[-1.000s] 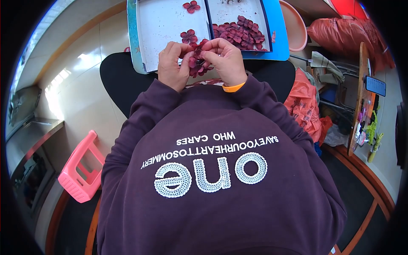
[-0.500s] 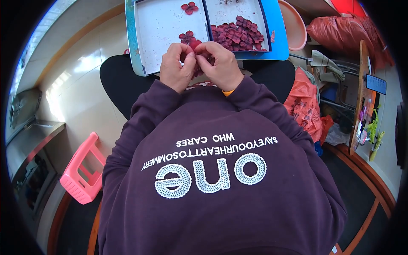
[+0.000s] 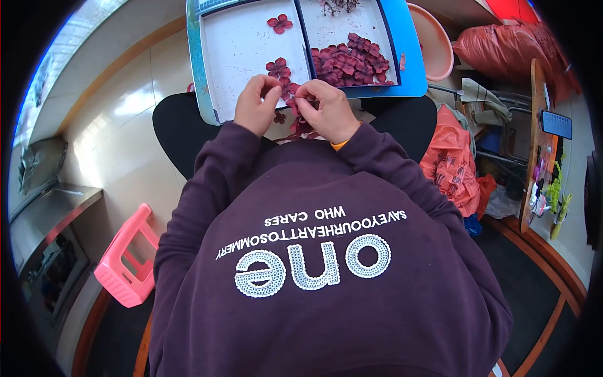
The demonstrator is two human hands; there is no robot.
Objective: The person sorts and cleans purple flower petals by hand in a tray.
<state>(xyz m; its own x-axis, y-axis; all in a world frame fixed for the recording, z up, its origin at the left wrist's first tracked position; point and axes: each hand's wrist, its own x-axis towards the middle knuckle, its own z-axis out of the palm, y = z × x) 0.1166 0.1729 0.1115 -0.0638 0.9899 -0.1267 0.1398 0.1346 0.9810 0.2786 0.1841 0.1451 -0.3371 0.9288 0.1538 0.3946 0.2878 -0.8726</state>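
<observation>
Clearly, the weak spot is the narrow space between the hands. The right hand (image 3: 331,112) pinches red petals (image 3: 301,126) between thumb and forefinger; the left hand (image 3: 252,105) sits just apart from it, thumb and forefinger nearly meeting, and I cannot tell whether they grip anything. The petals hang at the near edge of the tray (image 3: 229,60), partly beyond it, so a slack pinch could let them slip onto the lap rather than into the tray. Too hard a pull could crease or tear them, since they look thin.

Just beyond the left fingertips, a red flower (image 3: 277,67) lies in the left compartment; a careless sweep of that hand could push it about. The far flower (image 3: 280,24) seems safer, well apart from both hands. In the right compartment, the flower pile (image 3: 352,61) crowds the near end close to the right hand, so a knock from the knuckles might tip some over the rim. Farther off, thin stems (image 3: 340,6) could snag a sleeve on a long reach.
</observation>
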